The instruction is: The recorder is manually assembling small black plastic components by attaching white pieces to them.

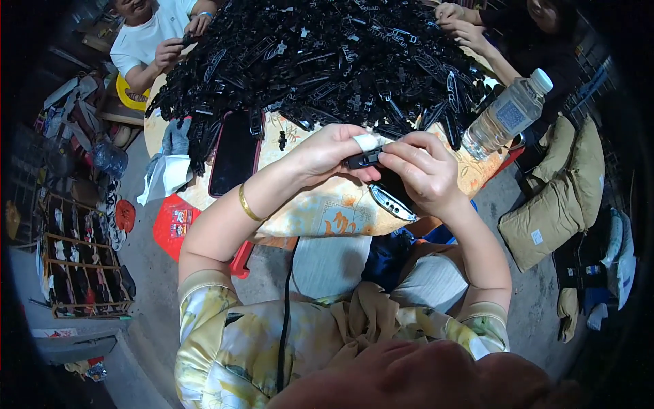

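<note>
My left hand (332,151) and my right hand (426,169) meet over the near edge of the table. Between them is a small black plastic piece (363,159), gripped by the fingers of both; its exact kind is hard to make out. A white wrap (368,142) covers my left thumb. Just below my right hand, at the table edge, lies an oval black piece with a pale shiny rim (392,203). One tiny black part (282,140) sits on the patterned tablecloth (293,211), left of my hands.
A large heap of black plastic pieces (320,61) covers the far table. A phone (235,153) and a glove (177,138) with white paper (165,178) lie left; a water bottle (507,116) stands right. Two people sit across. Tan sacks (552,218) rest on the floor.
</note>
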A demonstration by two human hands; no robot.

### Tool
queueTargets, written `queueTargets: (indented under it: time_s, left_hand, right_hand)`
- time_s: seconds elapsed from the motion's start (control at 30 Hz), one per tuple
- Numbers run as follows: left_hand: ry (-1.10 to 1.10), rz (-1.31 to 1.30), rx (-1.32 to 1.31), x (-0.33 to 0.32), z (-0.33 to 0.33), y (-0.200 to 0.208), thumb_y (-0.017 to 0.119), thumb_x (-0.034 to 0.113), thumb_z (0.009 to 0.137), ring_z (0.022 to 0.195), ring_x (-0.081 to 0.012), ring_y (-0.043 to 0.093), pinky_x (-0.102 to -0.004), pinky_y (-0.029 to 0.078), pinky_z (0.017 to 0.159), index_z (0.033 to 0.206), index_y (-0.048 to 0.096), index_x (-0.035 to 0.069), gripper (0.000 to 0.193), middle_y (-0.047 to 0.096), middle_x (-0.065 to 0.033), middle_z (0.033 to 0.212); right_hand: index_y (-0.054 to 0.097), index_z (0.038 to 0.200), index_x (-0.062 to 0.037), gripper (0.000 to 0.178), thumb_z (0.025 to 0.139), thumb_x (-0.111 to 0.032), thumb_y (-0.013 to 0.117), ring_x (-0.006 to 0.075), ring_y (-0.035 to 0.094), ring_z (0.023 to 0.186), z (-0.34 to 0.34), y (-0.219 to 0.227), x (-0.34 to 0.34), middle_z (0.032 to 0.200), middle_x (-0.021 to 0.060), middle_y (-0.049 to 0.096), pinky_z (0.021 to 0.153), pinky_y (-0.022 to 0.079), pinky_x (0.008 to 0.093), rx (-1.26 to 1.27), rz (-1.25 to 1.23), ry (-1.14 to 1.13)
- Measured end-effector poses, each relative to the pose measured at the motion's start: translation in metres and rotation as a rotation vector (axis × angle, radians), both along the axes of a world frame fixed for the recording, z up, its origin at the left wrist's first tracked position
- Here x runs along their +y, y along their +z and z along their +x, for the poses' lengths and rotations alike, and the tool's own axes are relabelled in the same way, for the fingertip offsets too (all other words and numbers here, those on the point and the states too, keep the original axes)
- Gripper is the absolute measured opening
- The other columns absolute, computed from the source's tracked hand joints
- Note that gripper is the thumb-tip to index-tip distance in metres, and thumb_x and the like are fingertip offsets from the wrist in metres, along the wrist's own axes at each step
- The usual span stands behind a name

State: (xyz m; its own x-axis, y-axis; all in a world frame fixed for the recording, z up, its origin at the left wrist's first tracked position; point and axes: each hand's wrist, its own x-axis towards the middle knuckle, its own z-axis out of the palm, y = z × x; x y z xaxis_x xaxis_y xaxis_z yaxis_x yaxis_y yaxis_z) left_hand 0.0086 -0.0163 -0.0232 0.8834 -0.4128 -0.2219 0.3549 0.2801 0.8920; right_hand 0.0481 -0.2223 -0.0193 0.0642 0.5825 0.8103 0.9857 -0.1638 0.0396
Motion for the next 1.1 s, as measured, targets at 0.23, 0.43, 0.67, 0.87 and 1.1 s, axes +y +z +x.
queueTargets:
  time_s: [0.23, 0.43, 0.67, 0.87, 1.1]
  left_hand:
    - [-0.002, 0.151, -0.234, -0.003, -0.006, 0.006, 0.062, 0.005, 0.085, 0.083, -0.0132, 0.065, -0.0239, 0.054, 0.073, 0.116, 0.051, -0.005, 0.035, 0.065, -0.0105, 0.098]
    - [0.170, 0.670, -0.809, -0.015, -0.020, 0.004, 0.061, 0.004, 0.082, 0.076, -0.0151, 0.064, -0.0284, 0.050, 0.066, 0.113, 0.055, 0.002, 0.032, 0.066, -0.0131, 0.087]
    - [0.099, 0.719, -0.724, -0.017, -0.017, 0.003, 0.056, 0.005, 0.087, 0.103, -0.0158, 0.058, -0.0295, 0.047, 0.088, 0.120, 0.042, -0.001, 0.036, 0.059, -0.0122, 0.110]
    - [-0.042, 0.772, -0.632, -0.029, -0.012, 0.008, 0.049, -0.001, 0.082, 0.093, -0.0217, 0.061, -0.0316, 0.049, 0.079, 0.121, 0.046, 0.001, 0.039, 0.060, -0.0162, 0.102]
    - [-0.006, 0.884, -1.127, -0.023, -0.016, -0.015, 0.057, 0.007, 0.077, 0.091, -0.0329, 0.055, -0.0405, 0.044, 0.083, 0.106, 0.057, -0.002, 0.030, 0.061, -0.0173, 0.091]
  right_hand:
    - [0.065, 0.087, -0.0026, 0.020, 0.067, -0.004, 0.071, 0.0270, 0.062, 0.083, -0.007, 0.006, 0.004, 0.089, 0.0074, 0.066, 0.067, 0.052, 0.0330, 0.205, 0.018, -0.034]
    - [0.065, 0.099, 0.0029, 0.033, 0.072, -0.012, 0.077, 0.0212, 0.067, 0.075, -0.013, 0.005, -0.005, 0.088, 0.0154, 0.067, 0.064, 0.053, 0.0291, 0.747, -0.063, -0.147]
    - [0.067, 0.097, -0.0004, 0.026, 0.076, -0.013, 0.074, 0.0169, 0.066, 0.075, -0.001, -0.004, -0.011, 0.086, 0.0105, 0.069, 0.068, 0.052, 0.0283, 0.809, -0.045, -0.092]
    - [0.065, 0.105, -0.0028, 0.027, 0.082, -0.017, 0.069, 0.0116, 0.060, 0.070, 0.033, -0.009, -0.028, 0.090, 0.0051, 0.065, 0.061, 0.050, 0.0245, 0.815, -0.045, -0.273]
    - [0.065, 0.088, -0.0056, 0.020, 0.074, -0.017, 0.072, 0.0259, 0.059, 0.076, 0.032, -0.023, -0.019, 0.080, 0.0074, 0.058, 0.065, 0.048, 0.0361, 0.319, -0.219, -0.462]
